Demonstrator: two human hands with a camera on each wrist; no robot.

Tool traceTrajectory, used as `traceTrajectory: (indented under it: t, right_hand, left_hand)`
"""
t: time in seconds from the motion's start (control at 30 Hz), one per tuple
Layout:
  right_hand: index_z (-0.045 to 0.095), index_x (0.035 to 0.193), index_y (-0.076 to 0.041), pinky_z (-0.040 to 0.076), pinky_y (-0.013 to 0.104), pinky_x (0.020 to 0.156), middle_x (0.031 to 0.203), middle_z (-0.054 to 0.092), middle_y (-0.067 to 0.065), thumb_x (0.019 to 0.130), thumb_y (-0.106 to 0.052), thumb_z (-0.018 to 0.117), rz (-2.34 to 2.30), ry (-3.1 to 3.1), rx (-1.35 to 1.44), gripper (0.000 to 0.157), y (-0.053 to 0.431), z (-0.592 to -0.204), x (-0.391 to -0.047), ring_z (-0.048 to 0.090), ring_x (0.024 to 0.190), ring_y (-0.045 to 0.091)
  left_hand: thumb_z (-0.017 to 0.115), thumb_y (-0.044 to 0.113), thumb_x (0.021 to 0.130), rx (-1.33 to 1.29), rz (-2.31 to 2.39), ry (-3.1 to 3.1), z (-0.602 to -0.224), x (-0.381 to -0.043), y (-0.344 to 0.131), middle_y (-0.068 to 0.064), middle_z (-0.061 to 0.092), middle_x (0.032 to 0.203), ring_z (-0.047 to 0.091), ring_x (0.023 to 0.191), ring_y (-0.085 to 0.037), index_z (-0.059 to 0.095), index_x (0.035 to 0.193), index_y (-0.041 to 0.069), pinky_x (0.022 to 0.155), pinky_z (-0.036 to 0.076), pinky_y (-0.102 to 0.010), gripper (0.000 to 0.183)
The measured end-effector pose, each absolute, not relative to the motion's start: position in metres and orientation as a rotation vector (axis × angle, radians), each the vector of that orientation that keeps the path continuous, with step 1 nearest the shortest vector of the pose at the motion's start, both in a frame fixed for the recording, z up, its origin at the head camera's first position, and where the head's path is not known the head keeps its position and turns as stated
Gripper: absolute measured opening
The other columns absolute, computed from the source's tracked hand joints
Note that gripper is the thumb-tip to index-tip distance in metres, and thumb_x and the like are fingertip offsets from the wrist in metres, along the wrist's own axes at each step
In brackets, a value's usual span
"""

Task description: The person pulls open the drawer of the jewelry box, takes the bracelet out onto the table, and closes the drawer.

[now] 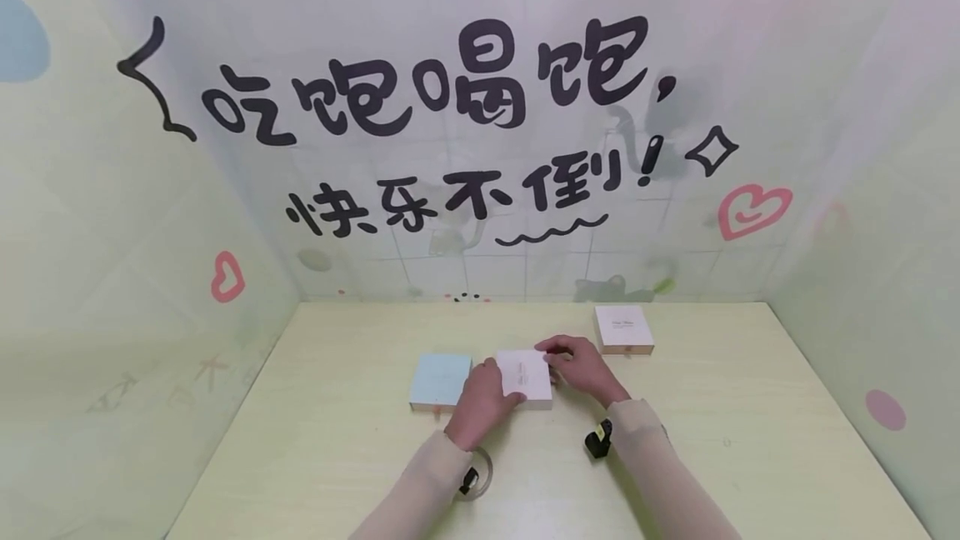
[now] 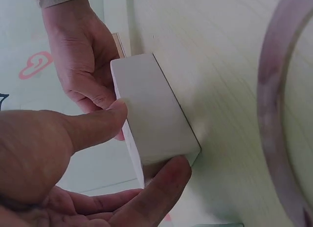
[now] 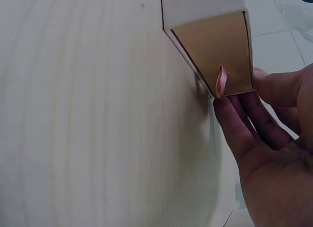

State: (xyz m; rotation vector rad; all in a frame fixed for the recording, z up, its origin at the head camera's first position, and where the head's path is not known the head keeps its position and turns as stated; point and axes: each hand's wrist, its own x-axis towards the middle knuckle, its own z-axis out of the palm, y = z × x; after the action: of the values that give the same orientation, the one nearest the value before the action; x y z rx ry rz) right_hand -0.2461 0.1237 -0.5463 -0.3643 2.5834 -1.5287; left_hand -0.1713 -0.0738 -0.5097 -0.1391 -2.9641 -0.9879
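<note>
A small white drawer box (image 1: 523,382) lies on the table between both hands. My left hand (image 1: 478,408) grips its left part; in the left wrist view the thumb lies along the upper edge of the white box (image 2: 154,104) and a finger presses its end. My right hand (image 1: 585,369) holds the far right corner. In the right wrist view, its thumb and fingers pinch the corner beside the box's tan drawer front (image 3: 215,46), which bears a pink ribbon pull (image 3: 221,82). The drawer looks closed.
Just left of the held box stands a light blue box (image 1: 439,377), close to my left hand. Another white box (image 1: 624,325) stands farther back at the right. Printed walls (image 1: 480,265) border the pale wood table (image 1: 330,440) at the back and sides.
</note>
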Motion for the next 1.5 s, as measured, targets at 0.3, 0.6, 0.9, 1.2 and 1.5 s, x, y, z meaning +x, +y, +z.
traceTrajectory:
  t: [0.3, 0.6, 0.9, 1.2, 1.5]
  right_hand:
    - [0.072, 0.121, -0.007, 0.056, 0.044, 0.094, 0.118, 0.074, 0.010, 0.099, -0.018, 0.067, -1.479, 2.670, -0.317, 0.025, 0.131, -0.532, -0.243, 0.068, 0.112, 0.030]
    - [0.067, 0.125, -0.002, 0.057, 0.030, 0.075, 0.109, 0.071, 0.014, 0.103, -0.032, 0.062, -1.509, 2.451, -0.099, 0.038, 0.138, -0.525, -0.236, 0.069, 0.089, 0.021]
    - [0.069, 0.119, 0.002, 0.056, 0.029, 0.069, 0.096, 0.075, 0.010, 0.104, -0.021, 0.057, -1.459, 2.356, -0.145, 0.030, 0.140, -0.531, -0.230, 0.068, 0.079, 0.017]
    - [0.074, 0.099, -0.002, 0.049, 0.024, 0.059, 0.077, 0.069, 0.005, 0.101, -0.014, 0.058, -1.403, 2.425, -0.124, 0.020, 0.129, -0.537, -0.228, 0.060, 0.065, 0.012]
    - [0.073, 0.092, -0.003, 0.049, 0.025, 0.059, 0.077, 0.071, 0.006, 0.094, -0.010, 0.060, -1.422, 2.457, -0.073, 0.016, 0.126, -0.537, -0.225, 0.062, 0.064, 0.014]
  left_hand:
    - [0.090, 0.036, 0.077, -0.259, -0.680, -2.951, -0.493, -0.169, -0.066, -0.016, 0.061, 0.095, 0.056, 0.082, -0.026, 0.063, 0.110, -0.007, 0.064, 0.053, -0.037, 0.061]
    - [0.091, 0.048, 0.072, -0.480, -0.549, -3.040, -0.491, -0.193, -0.072, -0.017, 0.056, 0.132, 0.049, 0.126, -0.034, 0.054, 0.140, 0.002, 0.089, 0.058, -0.044, 0.091]
    - [0.092, 0.050, 0.070, -0.716, -0.437, -3.145, -0.499, -0.219, -0.076, -0.014, 0.053, 0.146, 0.045, 0.139, -0.032, 0.047, 0.150, 0.006, 0.110, 0.048, -0.044, 0.102]
    - [0.092, 0.040, 0.073, -0.834, -0.413, -3.183, -0.506, -0.229, -0.076, -0.009, 0.062, 0.135, 0.057, 0.113, -0.022, 0.054, 0.145, 0.009, 0.097, 0.052, -0.040, 0.088]
    - [0.093, 0.035, 0.070, -0.821, -0.443, -3.159, -0.506, -0.228, -0.076, -0.008, 0.064, 0.130, 0.057, 0.110, -0.022, 0.057, 0.142, 0.009, 0.096, 0.051, -0.040, 0.085]
